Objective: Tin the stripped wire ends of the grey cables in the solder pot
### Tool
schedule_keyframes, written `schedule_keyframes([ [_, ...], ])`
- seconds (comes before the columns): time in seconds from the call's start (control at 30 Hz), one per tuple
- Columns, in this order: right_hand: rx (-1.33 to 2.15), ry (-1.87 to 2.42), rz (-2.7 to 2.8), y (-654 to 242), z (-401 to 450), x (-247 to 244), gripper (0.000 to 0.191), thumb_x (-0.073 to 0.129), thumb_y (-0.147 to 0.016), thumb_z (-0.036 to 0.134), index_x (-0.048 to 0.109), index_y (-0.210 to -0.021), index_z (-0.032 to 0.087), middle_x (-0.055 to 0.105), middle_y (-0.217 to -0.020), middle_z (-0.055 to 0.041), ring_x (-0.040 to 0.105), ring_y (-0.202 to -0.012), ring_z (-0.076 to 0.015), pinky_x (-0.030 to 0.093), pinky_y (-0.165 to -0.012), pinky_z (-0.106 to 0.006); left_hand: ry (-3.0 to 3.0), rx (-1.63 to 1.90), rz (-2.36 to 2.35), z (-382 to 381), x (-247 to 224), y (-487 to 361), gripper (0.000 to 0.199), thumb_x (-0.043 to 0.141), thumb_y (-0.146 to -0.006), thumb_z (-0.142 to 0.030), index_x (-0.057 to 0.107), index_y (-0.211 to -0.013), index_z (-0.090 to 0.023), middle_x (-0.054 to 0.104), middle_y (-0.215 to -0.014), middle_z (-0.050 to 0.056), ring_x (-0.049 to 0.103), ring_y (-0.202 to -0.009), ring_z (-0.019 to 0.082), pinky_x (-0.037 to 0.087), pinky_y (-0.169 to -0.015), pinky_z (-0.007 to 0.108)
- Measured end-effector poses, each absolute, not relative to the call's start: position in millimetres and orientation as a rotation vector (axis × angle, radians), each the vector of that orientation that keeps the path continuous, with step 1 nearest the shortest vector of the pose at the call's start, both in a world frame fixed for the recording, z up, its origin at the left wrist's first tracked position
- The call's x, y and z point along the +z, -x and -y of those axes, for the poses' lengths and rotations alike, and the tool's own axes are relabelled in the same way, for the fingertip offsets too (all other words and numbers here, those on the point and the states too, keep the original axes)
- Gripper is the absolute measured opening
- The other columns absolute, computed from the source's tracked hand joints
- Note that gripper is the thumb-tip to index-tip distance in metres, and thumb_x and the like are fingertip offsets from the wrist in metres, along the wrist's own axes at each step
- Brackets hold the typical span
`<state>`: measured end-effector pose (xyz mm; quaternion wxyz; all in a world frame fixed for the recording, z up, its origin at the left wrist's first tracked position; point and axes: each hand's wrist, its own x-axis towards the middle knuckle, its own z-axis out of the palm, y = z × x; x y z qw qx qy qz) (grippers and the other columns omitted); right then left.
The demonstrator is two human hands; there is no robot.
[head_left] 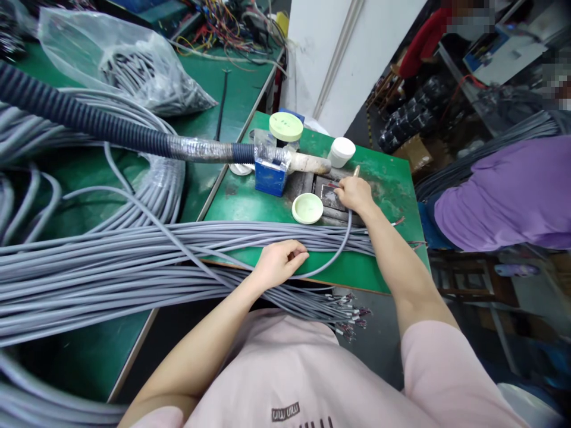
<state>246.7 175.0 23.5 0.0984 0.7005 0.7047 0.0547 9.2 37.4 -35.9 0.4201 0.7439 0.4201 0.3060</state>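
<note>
Holding 1 gray cable [349, 221] in closed fingers, the right hand [357, 193] sits just right of the pale green dish [307, 209], my landmark for all this. The cable runs up under the palm, so the bit actually being gripped is hidden, and the fingertips are kinda hard to read against the dark plate [328, 193] beside the dish. A small tan tip [356, 171] pokes out past the knuckles, can't say what it is.

From there the cable loops down in front of the dish to the left hand [282, 261], fingers loosely curled. It slips out of sight under that hand, so honestly no clue if it's pinched or just rested on.

A fat bundle of gray cables [147, 249] passes between dish and left hand, cut off at the frame's left edge. Just behind the dish is the pale nozzle [310, 163] of a ribbed hose [134, 131], with a blue box [270, 178] to the dish's left and a white jar [341, 152] behind it, rightward. Well right of the dish, a person in purple [504, 190] is partly out of frame.
</note>
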Motion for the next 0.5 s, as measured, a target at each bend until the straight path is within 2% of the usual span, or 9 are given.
schedule_keyframes([
  [0.33, 0.104, -2.132, -2.08, -247.9, -177.7, 17.5, 0.032, 0.048, -0.085, 0.031, 0.073, -0.099, 0.018, 0.072, -0.104, -0.0143, 0.064, -0.099, -0.0289, 0.047, -0.08, -0.035, -1.853, 0.789, -1.051, -38.3, -34.0, -9.8, 0.017, 0.054, -0.087, -0.029, 0.065, -0.081, -0.018, 0.064, -0.07, 0.0, 0.053, -0.061, 0.01, 0.038, -0.059, 0.021],
  [0.43, 0.055, -2.23, -2.104, -251.8, -175.4, 22.3, 0.028, 0.051, -0.082, 0.032, 0.074, -0.092, 0.019, 0.073, -0.096, -0.0117, 0.064, -0.092, -0.0263, 0.046, -0.078, -0.033, -1.866, 0.801, -1.062, -38.7, -34.7, -10.8, 0.017, 0.054, -0.087, -0.029, 0.065, -0.08, -0.018, 0.064, -0.069, 0.0, 0.053, -0.061, 0.01, 0.039, -0.059, 0.021],
  [0.5, 0.001, -2.334, -2.191, -255.9, -168.6, 27.7, 0.024, 0.054, -0.08, 0.031, 0.074, -0.082, 0.018, 0.072, -0.084, -0.0089, 0.063, -0.083, -0.0233, 0.044, -0.073, -0.031, -1.876, 0.808, -1.067, -39.1, -35.0, -11.0, 0.017, 0.054, -0.087, -0.029, 0.065, -0.081, -0.018, 0.064, -0.07, 0.0, 0.053, -0.062, 0.011, 0.039, -0.06, 0.022],
])
